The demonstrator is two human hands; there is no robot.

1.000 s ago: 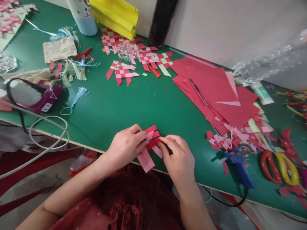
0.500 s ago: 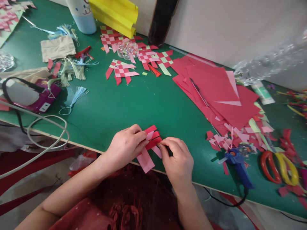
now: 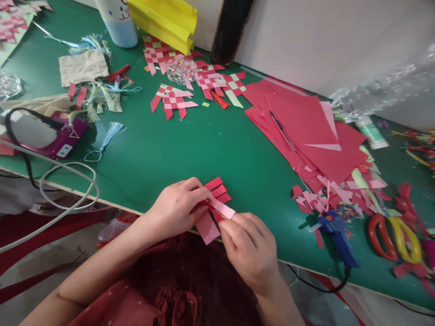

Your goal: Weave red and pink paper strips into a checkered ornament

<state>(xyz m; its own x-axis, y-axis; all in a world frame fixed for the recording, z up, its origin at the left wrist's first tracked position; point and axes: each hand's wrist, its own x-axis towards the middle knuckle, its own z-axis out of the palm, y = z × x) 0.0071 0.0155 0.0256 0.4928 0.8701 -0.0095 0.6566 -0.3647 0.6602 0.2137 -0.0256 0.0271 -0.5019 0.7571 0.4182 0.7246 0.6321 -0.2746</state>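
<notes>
Close to the table's front edge, red paper strips (image 3: 219, 188) lie crossed with pink paper strips (image 3: 208, 227). My left hand (image 3: 181, 203) is closed on the left part of this strip piece, its thumb and fingertips pressed on the paper. A single pink paper strip (image 3: 222, 208) slants from my left fingers toward my right hand (image 3: 249, 242), whose closed fingers grip its lower right end. My right fingertips hide part of the red strips beneath. Several finished woven paper fish (image 3: 174, 99) in red and pink lie farther back.
Red paper sheets (image 3: 299, 122) with a pen (image 3: 282, 131) lie to the right, beside paper scraps. Nearer are a blue glue gun (image 3: 340, 237) and scissors (image 3: 406, 240). Tassels (image 3: 108, 138), a purple device (image 3: 61, 136) and a white cable (image 3: 70, 203) are at left.
My right hand has moved slightly down and right, now gripping a pink strip that stretches across the red ones. The left hand stays nearly in place, holding the piece.
</notes>
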